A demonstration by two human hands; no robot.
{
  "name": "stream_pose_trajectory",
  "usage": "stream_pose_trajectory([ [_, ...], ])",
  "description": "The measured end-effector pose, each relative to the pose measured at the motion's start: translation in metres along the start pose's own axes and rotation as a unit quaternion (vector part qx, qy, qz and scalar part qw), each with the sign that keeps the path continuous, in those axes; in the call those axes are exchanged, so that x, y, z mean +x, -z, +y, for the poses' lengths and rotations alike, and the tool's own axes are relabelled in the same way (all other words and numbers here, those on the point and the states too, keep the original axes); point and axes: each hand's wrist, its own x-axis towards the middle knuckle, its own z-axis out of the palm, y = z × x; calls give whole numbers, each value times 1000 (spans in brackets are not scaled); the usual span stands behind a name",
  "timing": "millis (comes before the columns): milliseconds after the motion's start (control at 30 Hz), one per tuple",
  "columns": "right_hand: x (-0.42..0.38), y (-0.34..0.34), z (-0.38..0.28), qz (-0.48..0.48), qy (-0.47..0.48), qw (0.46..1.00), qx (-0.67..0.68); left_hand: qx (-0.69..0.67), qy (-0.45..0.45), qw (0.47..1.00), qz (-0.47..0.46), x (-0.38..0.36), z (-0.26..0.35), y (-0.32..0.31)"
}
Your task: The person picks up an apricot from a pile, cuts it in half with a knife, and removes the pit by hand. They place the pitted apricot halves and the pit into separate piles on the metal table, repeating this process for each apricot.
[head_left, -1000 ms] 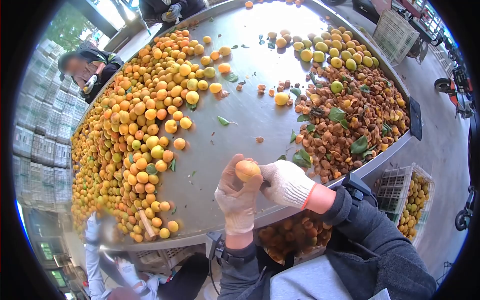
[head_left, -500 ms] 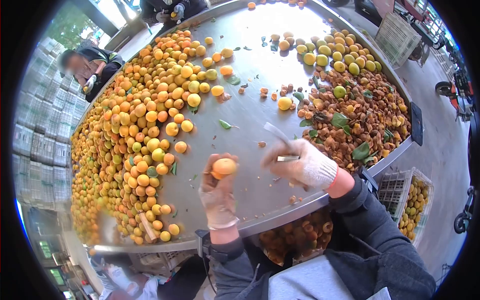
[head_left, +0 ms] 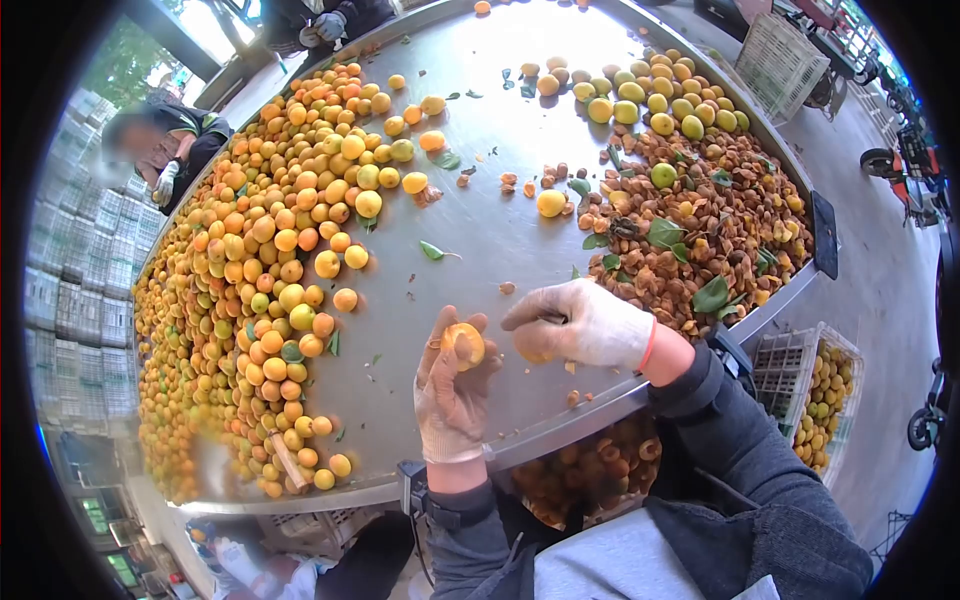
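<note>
My gloved left hand [head_left: 450,400] is closed around an apricot half [head_left: 464,340], whose pale cut side shows. Just to the right, my gloved right hand [head_left: 605,325] has its fingers curled down, with an orange apricot piece [head_left: 530,348] partly hidden beneath them. No knife blade is visible at the right hand now. Both hands are above the near part of the metal table [head_left: 400,320]. A heap of whole apricots [head_left: 240,270] covers the table's left side. On the right lies a pile of brown pits [head_left: 730,210] mixed with leaves.
Yellow-green apricots [head_left: 660,100] lie at the far right. A wooden-looking handle [head_left: 287,460] rests by the left heap. Below the near edge sits a container of apricot halves [head_left: 590,470]; a crate of fruit [head_left: 825,400] stands right. Other people work left and beyond.
The whole-looking apricot in my left hand now shows a cut face. The blade seen in my right hand is out of sight, and that hand has turned, with an orange piece at its fingers.
</note>
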Motion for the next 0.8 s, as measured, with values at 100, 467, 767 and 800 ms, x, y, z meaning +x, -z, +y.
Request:
stream_pose_trajectory([
  [100, -7, -7, -18, 154, -65, 979, 117, 21, -16, 1000, -6, -1, -7, 2],
  [467, -6, -19, -21, 369, 129, 818, 422, 142, 32, 989, -9, -8, -40, -15],
  [767, -3, -14, -22, 319, 94, 806, 490, 190, 15, 981, 42, -13, -46, -35],
  [800, -1, -12, -20, 299, 87, 798, 516, 200, 35, 976, 73, -13, -44, -37],
])
